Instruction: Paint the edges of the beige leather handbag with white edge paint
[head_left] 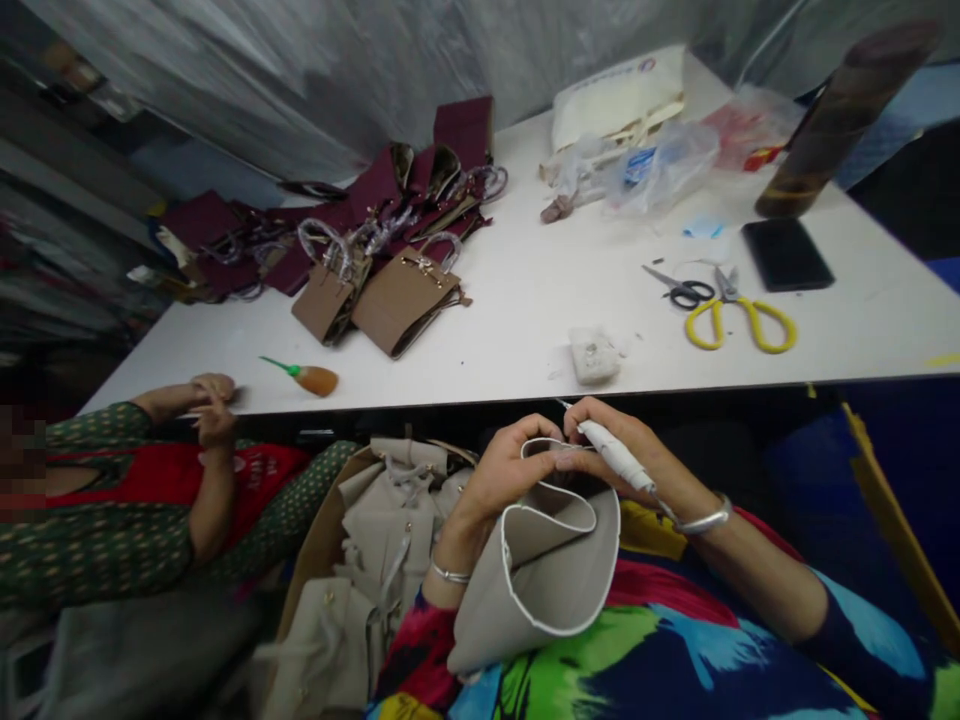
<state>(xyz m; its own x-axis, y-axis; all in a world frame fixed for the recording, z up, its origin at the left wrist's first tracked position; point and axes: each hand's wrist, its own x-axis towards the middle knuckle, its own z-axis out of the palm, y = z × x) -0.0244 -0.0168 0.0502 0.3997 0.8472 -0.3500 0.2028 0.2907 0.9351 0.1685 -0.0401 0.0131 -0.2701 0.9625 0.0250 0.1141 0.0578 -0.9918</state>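
A light grey bag body with white edges rests across my lap, its open end curled toward me. My left hand is closed on the far edge of this bag, thumb on the inside. Close beside it, my right hand is closed round a thin-tipped tool with a white-wrapped handle. The tool's slim tip pokes out beyond the fingers, over the table's front edge. Right thumb and fingertips also meet the bag's edge next to the left thumb. What lies between the fingertips is hidden.
On the white table lie maroon bags, tan bags, yellow-handled scissors, black scissors, a phone, a bottle and a glue bottle. Left, a box holds grey bags; a co-worker's hands are beyond.
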